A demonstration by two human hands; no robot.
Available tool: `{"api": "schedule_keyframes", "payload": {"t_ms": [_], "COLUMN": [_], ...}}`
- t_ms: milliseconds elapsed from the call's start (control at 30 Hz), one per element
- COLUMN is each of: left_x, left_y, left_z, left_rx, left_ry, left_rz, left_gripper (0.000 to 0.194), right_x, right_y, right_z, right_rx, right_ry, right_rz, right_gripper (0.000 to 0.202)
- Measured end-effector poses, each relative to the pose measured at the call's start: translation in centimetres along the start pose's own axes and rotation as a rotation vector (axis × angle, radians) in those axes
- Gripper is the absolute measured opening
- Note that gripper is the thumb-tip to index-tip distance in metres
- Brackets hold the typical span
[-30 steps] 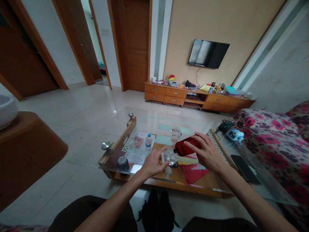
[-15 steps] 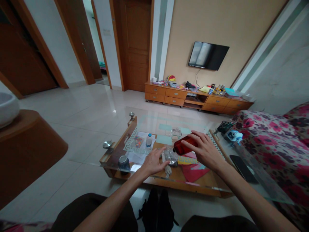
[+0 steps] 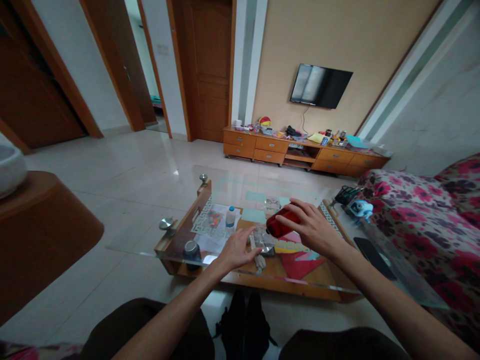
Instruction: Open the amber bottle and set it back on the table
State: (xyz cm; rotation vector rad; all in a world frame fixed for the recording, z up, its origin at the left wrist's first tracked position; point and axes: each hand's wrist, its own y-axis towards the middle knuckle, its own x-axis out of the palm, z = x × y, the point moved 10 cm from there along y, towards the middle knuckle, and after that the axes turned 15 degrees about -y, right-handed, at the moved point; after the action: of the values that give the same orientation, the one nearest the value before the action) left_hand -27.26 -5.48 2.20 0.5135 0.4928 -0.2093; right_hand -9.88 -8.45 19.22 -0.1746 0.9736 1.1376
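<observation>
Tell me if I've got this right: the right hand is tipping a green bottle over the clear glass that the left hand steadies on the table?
Not quite. In the head view, the bottle in the right hand is dark red, not green. The rest holds: it tilts over the clear glass by the left hand.

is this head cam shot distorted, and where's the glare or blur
Head view: wide-angle distortion bends the door frames and wall edges outward; the glossy white tiled floor and the clear glass coffee table top reflect pale daylight; the room is dim, so the right hand gripping the tilted dark red bottle and the left hand look soft; the wall-mounted black television shows a grey sheen.
</observation>
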Motion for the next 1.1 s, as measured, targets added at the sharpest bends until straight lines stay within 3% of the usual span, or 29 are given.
{"api": "schedule_keyframes", "payload": {"t_ms": [333, 567, 1100], "left_x": [-0.1, -0.2, -0.4], "left_y": [-0.1, 0.0, -0.3], "left_z": [-0.2, 0.1, 0.5], "left_rx": [-0.003, 0.009, -0.016], "left_ry": [0.051, 0.095, 0.069], "left_rz": [-0.017, -0.038, -0.046], "left_gripper": [0.070, 0.068, 0.059], "right_x": [-0.1, -0.4, -2.2], "right_y": [0.9, 1.6, 4.0], "right_z": [-0.6, -1.1, -2.6], "right_rx": [-0.028, -0.061, -0.149], "right_ry": [0.008, -0.028, -0.026], "right_rz": [-0.008, -0.042, -0.013], "right_gripper": [0.088, 0.076, 0.072]}}
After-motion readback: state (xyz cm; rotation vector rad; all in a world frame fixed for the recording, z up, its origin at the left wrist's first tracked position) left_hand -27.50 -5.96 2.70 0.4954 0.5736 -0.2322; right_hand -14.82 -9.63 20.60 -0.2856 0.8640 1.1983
